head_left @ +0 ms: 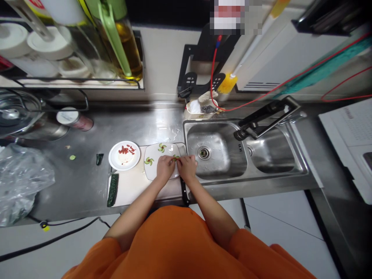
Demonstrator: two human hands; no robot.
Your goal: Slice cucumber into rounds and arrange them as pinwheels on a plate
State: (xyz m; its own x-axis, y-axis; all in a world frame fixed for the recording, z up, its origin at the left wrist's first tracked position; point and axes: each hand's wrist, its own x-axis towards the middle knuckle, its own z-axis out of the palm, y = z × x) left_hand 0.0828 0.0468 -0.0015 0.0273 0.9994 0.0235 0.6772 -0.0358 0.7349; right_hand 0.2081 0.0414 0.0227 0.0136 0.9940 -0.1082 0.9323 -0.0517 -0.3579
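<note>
If the large plate is taken as the clock's centre, a length of cucumber lies at eight o'clock on the cutting board, and a small dish bearing red bits sits at nine. On the plate itself, one green cluster lies at nine, another at twelve and a third near three. The likeliest mishap is a stray fingertip brushing those loose-looking slices out of shape; a bump from the right wrist could also shift the black-handled knife at five o'clock. The left hand reaches in from seven, back upward, fingers bent toward three; the right hand comes from between four and five, fingers turned toward nine. Their fingertips gather close together at the third cluster; whether they pinch anything I cannot tell.
</note>
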